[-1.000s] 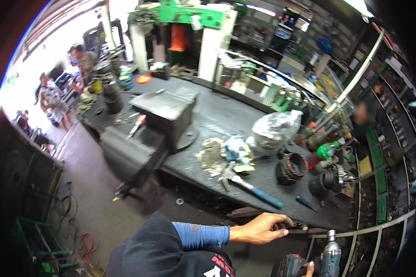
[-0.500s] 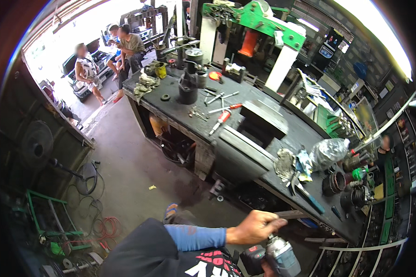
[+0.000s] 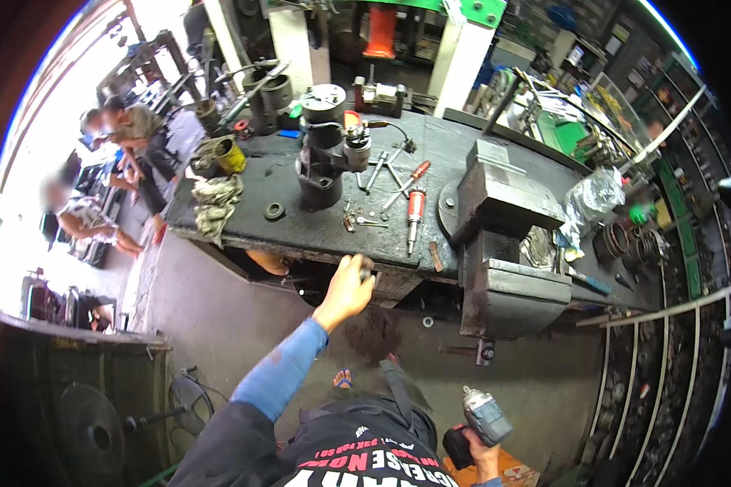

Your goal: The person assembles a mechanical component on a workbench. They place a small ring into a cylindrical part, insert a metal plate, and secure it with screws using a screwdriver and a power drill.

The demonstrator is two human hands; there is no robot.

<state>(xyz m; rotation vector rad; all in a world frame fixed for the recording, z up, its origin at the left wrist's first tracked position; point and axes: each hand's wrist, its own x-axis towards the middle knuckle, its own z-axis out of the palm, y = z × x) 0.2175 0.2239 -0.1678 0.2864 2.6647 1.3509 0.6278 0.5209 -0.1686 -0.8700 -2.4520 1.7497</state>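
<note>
My left hand (image 3: 348, 286) reaches forward in a blue sleeve to the front edge of the dark workbench (image 3: 317, 235), with its fingers curled around a small dark object at the bench edge; what it is I cannot tell. Low at my side, my right hand (image 3: 483, 453) grips a cordless drill (image 3: 477, 422) with a grey body and black battery. On the bench beyond the left hand lie an orange-handled screwdriver (image 3: 412, 177), a red-and-grey tool (image 3: 415, 209) and small wrenches (image 3: 378, 172) beside a black machine part (image 3: 321, 174).
A big grey bench vise (image 3: 503, 243) stands right of my left hand. Rags (image 3: 215, 203) hang over the bench's left end next to a yellow can (image 3: 231, 154). Two people (image 3: 114, 162) sit at the far left. Shelves of parts (image 3: 666, 268) line the right.
The view swung, and the bench is much closer. My left hand rose from waist height to the bench's front edge. The drill stays low in my right hand.
</note>
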